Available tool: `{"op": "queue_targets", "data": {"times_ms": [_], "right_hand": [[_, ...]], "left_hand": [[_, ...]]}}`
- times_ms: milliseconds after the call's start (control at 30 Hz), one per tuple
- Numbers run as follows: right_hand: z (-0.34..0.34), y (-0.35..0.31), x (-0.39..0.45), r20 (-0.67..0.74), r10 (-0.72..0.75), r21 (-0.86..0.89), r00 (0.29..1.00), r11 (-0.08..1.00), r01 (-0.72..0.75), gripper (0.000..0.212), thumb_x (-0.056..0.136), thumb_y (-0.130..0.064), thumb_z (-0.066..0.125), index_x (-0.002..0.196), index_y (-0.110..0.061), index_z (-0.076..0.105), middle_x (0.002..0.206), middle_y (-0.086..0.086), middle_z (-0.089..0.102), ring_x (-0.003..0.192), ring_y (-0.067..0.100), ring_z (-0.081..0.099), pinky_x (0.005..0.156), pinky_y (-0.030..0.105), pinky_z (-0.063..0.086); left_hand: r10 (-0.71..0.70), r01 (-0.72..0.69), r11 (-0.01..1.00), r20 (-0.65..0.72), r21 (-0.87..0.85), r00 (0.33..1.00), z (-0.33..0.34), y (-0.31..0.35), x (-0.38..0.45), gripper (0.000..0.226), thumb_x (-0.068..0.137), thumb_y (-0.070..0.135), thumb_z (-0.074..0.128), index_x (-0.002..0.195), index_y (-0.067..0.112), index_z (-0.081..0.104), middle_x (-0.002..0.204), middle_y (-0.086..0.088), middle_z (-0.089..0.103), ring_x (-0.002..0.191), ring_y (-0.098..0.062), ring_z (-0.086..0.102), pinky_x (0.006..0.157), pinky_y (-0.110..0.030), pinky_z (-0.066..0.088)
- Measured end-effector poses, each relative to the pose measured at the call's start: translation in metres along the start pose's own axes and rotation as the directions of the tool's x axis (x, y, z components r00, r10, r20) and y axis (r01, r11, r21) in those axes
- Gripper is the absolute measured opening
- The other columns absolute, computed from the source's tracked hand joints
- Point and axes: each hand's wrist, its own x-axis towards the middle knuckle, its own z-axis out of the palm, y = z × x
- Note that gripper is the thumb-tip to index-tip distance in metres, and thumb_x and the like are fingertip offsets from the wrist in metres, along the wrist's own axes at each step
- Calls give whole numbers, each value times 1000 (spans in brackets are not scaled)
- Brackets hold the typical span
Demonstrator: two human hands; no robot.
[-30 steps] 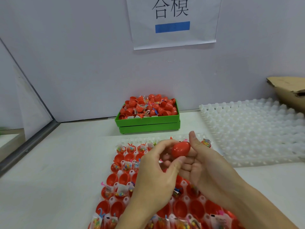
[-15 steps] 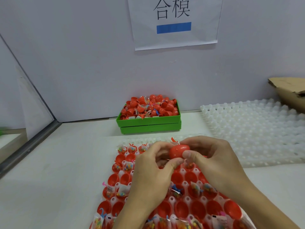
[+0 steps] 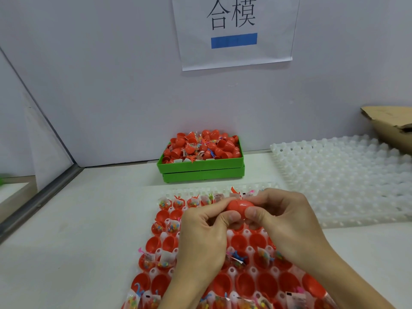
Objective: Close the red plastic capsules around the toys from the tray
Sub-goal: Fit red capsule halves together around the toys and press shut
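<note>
both hands pinch one red capsule (image 3: 239,206) above the white tray (image 3: 225,190).

the left hand (image 3: 204,237) and right hand (image 3: 287,224) each curl fingers and thumb round an end of the capsule, held just over the tray's far rows; red halves and bagged toys (image 3: 170,226) fill the tray, and a green box (image 3: 200,166) of capsules sits beyond it on the bench (image 3: 78,230).

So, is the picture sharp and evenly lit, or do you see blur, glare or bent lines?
Head view: lighting is soft and even, with no strong glare; the paper sign casts only a faint shadow below it. The wide angle bows the wall edge on the left. The red capsule and both hands, left hand and right hand, look slightly soft.
</note>
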Motion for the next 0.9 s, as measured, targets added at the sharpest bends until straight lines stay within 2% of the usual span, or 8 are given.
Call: {"op": "queue_targets", "data": {"times_ms": [167,300,467,533,633,733,800,900], "right_hand": [[4,6,0,-35,-2,4,999,1000,2,32,80,11,70,67,-17,73,65,-3,74,52,8,68,53,14,51],[4,6,-1,3,-17,-17,1000,1000,17,32,85,5,68,78,-24,79,75,-2,77,64,16,74,61,20,57],[5,5,-5,158,-5,18,987,1000,2,20,92,-35,61,93,-30,80,88,-5,78,85,13,75,79,24,59],[4,5,-4,214,36,70,976,996,-52,18,86,-41,70,97,-31,79,95,-5,78,93,12,74,84,23,57],[6,9,-4,206,67,81,976,993,-86,15,81,-28,77,95,-33,79,97,-7,78,95,9,73,84,23,57],[7,15,-3,157,93,117,983,987,-112,24,84,-11,73,93,-32,80,92,1,78,91,15,74,81,27,59],[6,17,-1,135,106,158,985,979,-127,20,86,-13,71,92,-29,81,89,6,78,88,20,74,78,30,59],[6,20,1,175,104,314,979,937,-155,23,83,-31,73,97,-15,80,95,18,76,93,30,73,82,37,56]], "left_hand": [[-26,26,999,-6,-27,1000,2,0,-1,54,89,-2,64,77,49,75,77,9,77,72,-11,74,67,-17,57],[0,0,1000,-19,-14,1000,-1,1,0,41,87,-2,66,87,37,77,80,10,77,75,-8,74,69,-16,58],[167,-156,972,-48,174,985,-7,-1,2,24,85,26,70,94,48,74,83,27,73,79,5,70,69,-11,54],[273,-252,927,-40,277,961,-7,-5,2,20,83,34,74,102,40,75,84,23,74,77,5,69,68,-18,55],[405,-381,803,50,458,913,-5,-12,3,25,83,37,66,104,26,74,75,8,72,68,-6,62,63,-28,51],[438,-425,701,124,573,891,-4,-14,3,33,78,35,69,103,14,77,79,5,71,72,-8,61,68,-26,51],[313,-318,829,90,460,945,-6,-9,4,37,69,36,78,104,23,77,84,11,67,76,-7,62,68,-21,51],[47,-52,996,70,67,996,-12,-6,6,43,61,46,84,102,34,76,101,11,64,98,-11,66,79,-18,54]]}}
